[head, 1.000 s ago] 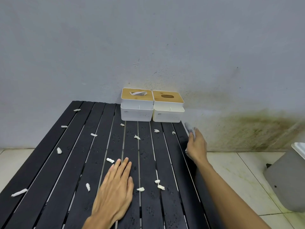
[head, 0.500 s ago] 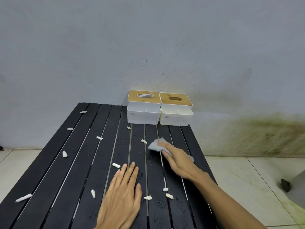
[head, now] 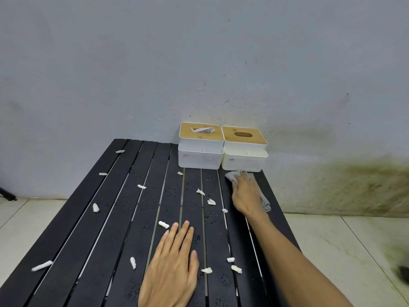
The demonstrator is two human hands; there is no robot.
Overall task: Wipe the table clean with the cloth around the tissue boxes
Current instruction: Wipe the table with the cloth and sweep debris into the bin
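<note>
1. While the right hand [head: 244,193] presses flat on the grey cloth [head: 231,175], its fingers [head: 240,181] lie stretched over it and do not curl round it. The palm hides most of the cloth, leaving one corner past the fingertips and a bunched end beside the wrist.
2. Just beyond those fingertips stands the right tissue box [head: 243,160], touching the left tissue box [head: 200,158]. Whether cloth and box touch is hard to tell.
3. The left hand [head: 172,269] lies palm down on the dark slatted surface [head: 110,218], its fingers straight and holding nothing. The bottom edge cuts off its wrist.
4. White paper scraps [head: 164,224] are scattered about: one just beside the left fingertips, several between the hands, others well to the left.
5. A dark blurred shape [head: 404,272], far right of the fingers, is cut off and cannot be made out.
</note>
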